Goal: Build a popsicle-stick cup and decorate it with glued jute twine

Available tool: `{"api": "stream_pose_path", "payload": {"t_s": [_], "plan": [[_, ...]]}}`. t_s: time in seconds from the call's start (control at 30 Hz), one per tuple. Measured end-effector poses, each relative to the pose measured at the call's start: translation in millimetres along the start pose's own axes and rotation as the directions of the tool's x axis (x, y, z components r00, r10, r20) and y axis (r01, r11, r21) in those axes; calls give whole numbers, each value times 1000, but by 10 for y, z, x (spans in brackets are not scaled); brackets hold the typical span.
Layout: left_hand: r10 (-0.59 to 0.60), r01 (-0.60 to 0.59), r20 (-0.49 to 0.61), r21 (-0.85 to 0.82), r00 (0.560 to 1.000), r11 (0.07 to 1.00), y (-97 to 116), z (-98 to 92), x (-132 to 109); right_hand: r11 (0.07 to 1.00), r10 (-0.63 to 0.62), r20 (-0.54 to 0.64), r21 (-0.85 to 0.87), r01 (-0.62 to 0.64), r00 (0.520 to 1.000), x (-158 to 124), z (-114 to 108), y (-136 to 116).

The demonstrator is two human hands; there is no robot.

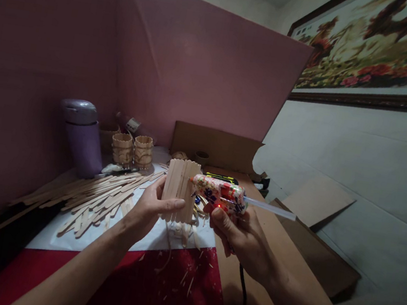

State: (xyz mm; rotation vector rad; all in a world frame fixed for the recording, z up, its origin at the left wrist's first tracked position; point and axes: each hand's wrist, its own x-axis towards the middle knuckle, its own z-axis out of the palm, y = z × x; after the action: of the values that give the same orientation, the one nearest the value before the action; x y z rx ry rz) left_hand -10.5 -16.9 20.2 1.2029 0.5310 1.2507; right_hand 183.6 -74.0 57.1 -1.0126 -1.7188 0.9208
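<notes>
Right hand [242, 236] grips glue gun [220, 195], long axis level, nozzle leftward touching popsicle-stick cup [180, 189] pinched upright by left hand [150, 208].

The left hand [150, 205] grips a small holder of upright wooden sticks [180, 189], thumb across its front. The right hand [242, 236] holds a patterned glue gun [220, 195] with its nozzle touching the holder's right edge; a glue stick [269, 208] juts from its back. Left of the holder, loose sticks [95, 195] lie spread on the table [176, 290]. Behind those stand two finished stick cups [132, 150] and a purple flask [82, 138].
</notes>
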Motion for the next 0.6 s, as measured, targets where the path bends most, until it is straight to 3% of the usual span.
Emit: {"api": "stream_pose_path", "payload": {"t_s": [0.6], "plan": [[-12,12,-3,-18,1000,1000,36,8,-6,998,9,-16,58,-8,1000,4,-4,1]]}}
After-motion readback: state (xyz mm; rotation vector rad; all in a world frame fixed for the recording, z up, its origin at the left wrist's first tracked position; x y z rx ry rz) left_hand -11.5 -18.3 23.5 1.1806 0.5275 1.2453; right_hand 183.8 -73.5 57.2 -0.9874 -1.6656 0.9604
